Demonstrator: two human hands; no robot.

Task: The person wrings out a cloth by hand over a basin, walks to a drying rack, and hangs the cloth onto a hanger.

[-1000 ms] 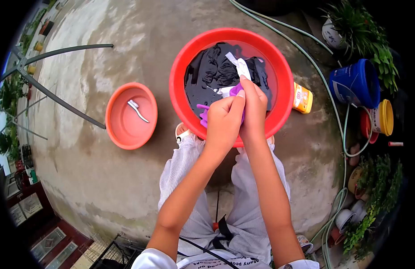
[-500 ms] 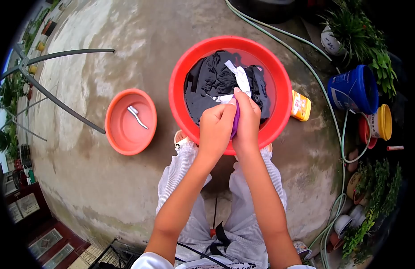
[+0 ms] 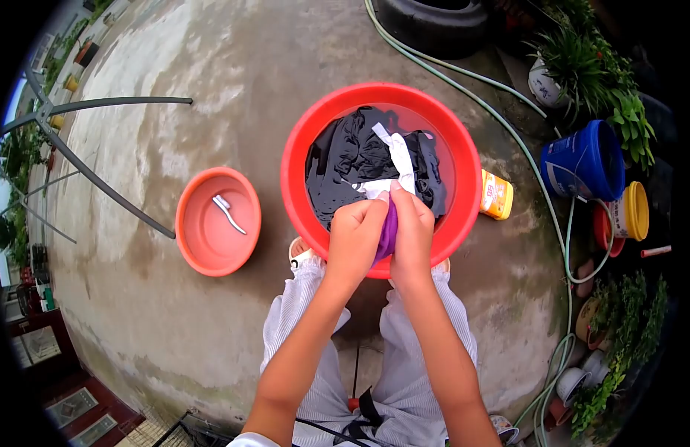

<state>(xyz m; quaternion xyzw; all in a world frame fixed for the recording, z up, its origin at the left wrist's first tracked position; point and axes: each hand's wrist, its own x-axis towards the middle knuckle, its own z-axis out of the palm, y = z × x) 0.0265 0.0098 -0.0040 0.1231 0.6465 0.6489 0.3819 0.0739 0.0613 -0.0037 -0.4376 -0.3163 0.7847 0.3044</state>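
Over the near side of a red basin [image 3: 305,123] my left hand [image 3: 356,237] and my right hand [image 3: 412,235] are side by side, both closed on a purple cloth [image 3: 388,232]. The cloth hangs between the palms, partly hidden by the fingers. Just beyond the fingertips a white cloth [image 3: 401,156] lies on dark wet fabric [image 3: 356,149] in the basin's water. Whether the white and purple pieces are joined, I cannot tell.
A smaller orange basin [image 3: 218,262] with a white brush [image 3: 229,214] in it stands left. Right of the red basin is a yellow-orange container [image 3: 496,195]. Farther right are a hose [image 3: 520,138], a blue bucket [image 3: 583,160], a yellow bucket [image 3: 637,211] and potted plants. A tire [image 3: 434,30] lies beyond.
The whole view has shifted, so the basins and floor objects appear lower. My hands have drawn together around the purple cloth; its loose part at the left no longer shows.
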